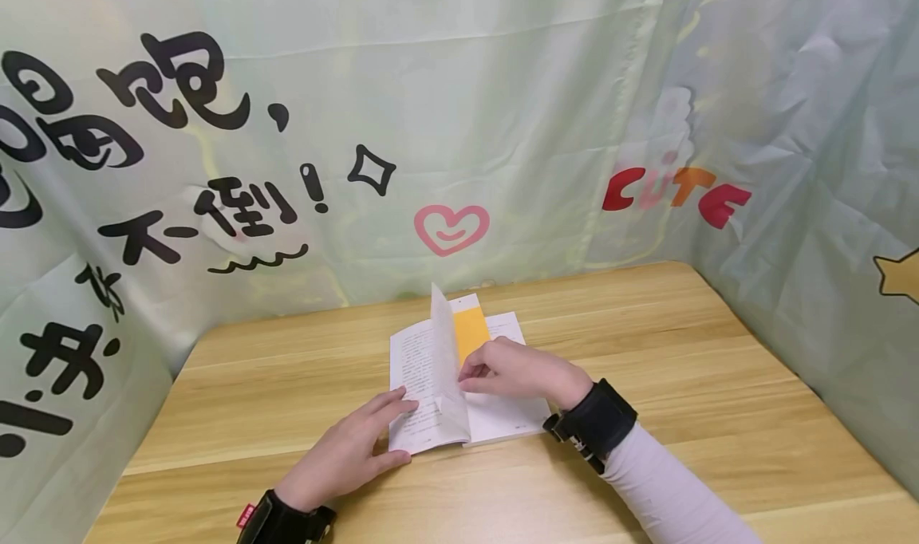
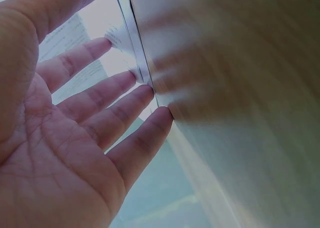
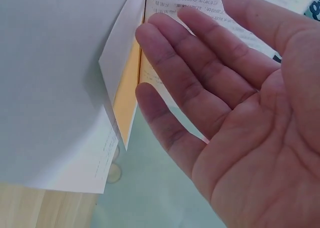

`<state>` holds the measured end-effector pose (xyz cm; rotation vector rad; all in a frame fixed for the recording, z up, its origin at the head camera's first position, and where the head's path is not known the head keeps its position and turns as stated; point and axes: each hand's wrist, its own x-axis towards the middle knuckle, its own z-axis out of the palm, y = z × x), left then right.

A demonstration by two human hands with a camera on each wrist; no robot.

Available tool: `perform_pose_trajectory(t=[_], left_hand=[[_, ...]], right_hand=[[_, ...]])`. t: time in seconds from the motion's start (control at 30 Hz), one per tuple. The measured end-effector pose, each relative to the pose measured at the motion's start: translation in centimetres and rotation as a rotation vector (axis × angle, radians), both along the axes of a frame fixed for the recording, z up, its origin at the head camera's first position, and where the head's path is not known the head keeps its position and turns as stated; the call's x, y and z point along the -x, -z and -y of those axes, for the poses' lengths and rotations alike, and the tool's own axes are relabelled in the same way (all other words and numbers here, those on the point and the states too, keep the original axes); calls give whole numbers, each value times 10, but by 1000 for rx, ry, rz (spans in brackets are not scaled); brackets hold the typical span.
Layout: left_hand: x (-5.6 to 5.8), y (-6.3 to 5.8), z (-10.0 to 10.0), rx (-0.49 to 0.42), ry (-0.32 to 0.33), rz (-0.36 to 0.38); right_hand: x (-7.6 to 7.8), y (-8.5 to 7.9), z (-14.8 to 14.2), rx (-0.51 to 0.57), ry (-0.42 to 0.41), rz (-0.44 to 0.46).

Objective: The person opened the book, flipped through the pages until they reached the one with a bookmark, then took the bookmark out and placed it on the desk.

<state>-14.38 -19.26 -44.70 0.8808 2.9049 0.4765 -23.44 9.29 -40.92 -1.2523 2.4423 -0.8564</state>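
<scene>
An open book (image 1: 415, 368) with printed pages lies on the wooden table. One of its leaves (image 1: 443, 344) stands up near the spine. An orange slip with a white end (image 1: 471, 330) lies against the right-hand side. My left hand (image 1: 348, 452) rests at the left page's outer edge, fingers spread; in the left wrist view its fingertips (image 2: 162, 115) meet the book's edge. Over the right page is my right hand (image 1: 524, 368), its fingertips beside the raised leaf. In the right wrist view those fingers are loosely extended, right at the orange slip's edge (image 3: 126, 105), thumb apart.
The wooden tabletop (image 1: 660, 352) extends around the book on all sides. Pale fabric sheets (image 1: 546, 129) with printed lettering and a pink heart (image 1: 451, 250) hang behind the table and along both sides.
</scene>
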Motion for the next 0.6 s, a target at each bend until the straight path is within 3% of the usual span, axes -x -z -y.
perform_pose_trajectory(t=[0.6], left_hand=[[5,1,6,-78,9,-102]], right_hand=[[-6,-1,8,9,4,5]])
